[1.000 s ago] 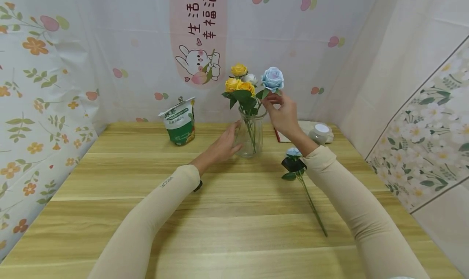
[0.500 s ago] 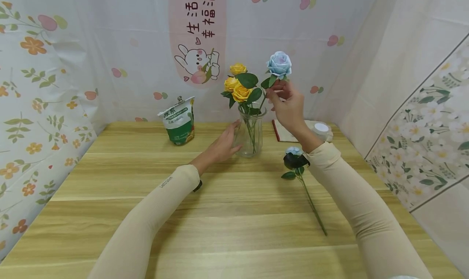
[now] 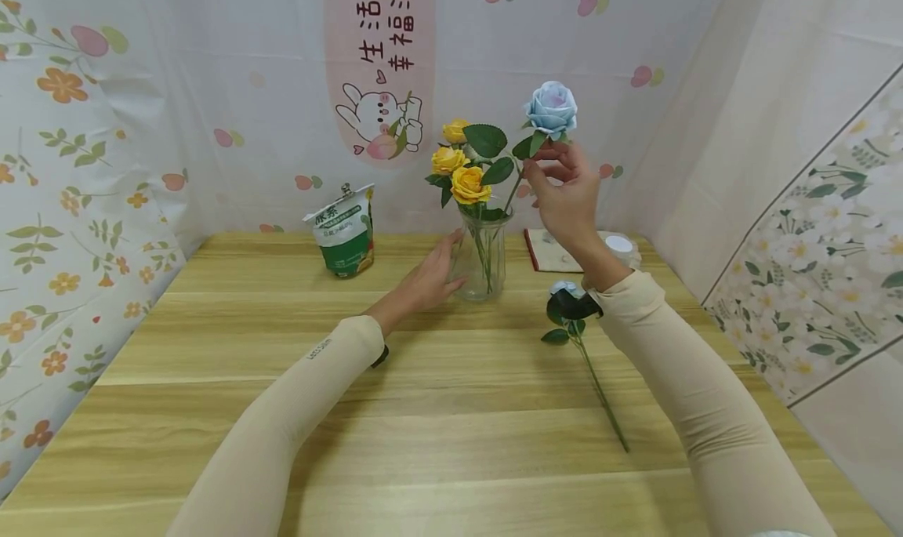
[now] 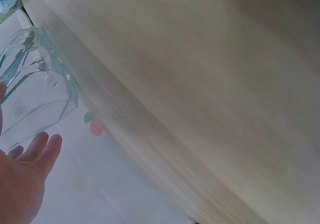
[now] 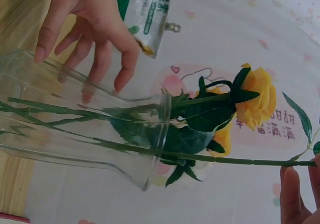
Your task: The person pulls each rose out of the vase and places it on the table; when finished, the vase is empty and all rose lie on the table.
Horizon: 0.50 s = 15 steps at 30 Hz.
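My right hand (image 3: pixel 566 196) pinches the stem of a light blue artificial rose (image 3: pixel 552 110) just under its bloom. In the right wrist view the rose's green stem (image 5: pixel 235 161) runs down past the rim into a clear glass vase (image 3: pixel 480 263). Several yellow roses (image 3: pixel 469 186) stand in the vase with dark green leaves around them. My left hand (image 3: pixel 426 276) is at the vase's left side, fingers spread and fairly straight, fingertips right at the glass. A second blue rose (image 3: pixel 596 384) lies on the table below my right forearm, its bloom partly covered by the black wrist strap.
A green and white pouch (image 3: pixel 346 235) with a metal clip stands at the back left. Behind my right wrist are a red-edged cloth (image 3: pixel 546 255) and a small white-lidded jar (image 3: pixel 621 247). The wooden table (image 3: pixel 437 443) ends at a patterned curtain (image 3: pixel 261 129).
My right hand has moved up and to the right with the blue rose, lifting its bloom away from the yellow ones. Its leaves now show above the vase. My left hand has stayed put.
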Each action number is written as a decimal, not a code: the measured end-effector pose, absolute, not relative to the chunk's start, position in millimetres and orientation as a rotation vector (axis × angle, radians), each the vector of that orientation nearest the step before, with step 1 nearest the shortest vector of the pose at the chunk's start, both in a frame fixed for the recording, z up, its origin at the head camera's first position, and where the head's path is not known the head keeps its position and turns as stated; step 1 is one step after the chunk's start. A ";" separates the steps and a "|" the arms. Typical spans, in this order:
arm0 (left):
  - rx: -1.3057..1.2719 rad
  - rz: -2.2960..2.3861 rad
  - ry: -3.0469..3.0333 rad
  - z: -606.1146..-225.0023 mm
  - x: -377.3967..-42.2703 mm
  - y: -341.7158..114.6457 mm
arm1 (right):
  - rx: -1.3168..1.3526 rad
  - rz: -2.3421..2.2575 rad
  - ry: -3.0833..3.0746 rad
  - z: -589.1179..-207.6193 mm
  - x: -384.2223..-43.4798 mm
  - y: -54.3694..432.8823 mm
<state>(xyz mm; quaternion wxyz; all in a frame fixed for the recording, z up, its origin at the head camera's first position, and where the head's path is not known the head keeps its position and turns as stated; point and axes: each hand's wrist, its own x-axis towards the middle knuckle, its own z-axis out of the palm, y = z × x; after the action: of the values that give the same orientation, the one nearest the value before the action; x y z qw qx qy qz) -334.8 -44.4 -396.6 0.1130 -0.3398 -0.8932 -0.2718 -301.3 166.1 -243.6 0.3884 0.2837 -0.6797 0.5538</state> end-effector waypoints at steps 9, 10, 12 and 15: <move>-0.997 -0.802 -2.620 -394.3 -334.0 -44.2 | 0.722 1.447 -1.614 -226.2 -292.8 167.8; -0.998 -0.811 -2.620 -394.2 -333.6 -44.3 | 0.724 1.439 -1.606 -224.2 -291.6 168.3; -1.002 -0.820 -2.618 -394.4 -333.2 -44.5 | 0.713 1.461 -1.578 -219.6 -288.8 169.0; -1.005 -0.820 -2.614 -394.8 -333.1 -44.8 | 0.681 1.519 -1.523 -212.6 -284.2 169.8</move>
<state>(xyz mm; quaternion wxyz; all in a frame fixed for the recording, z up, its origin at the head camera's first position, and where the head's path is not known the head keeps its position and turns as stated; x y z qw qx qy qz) -333.1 -44.8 -394.8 0.1115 -0.3423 -0.8902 -0.2793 -284.2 169.8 -212.6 0.4282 0.2729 -0.6101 0.6082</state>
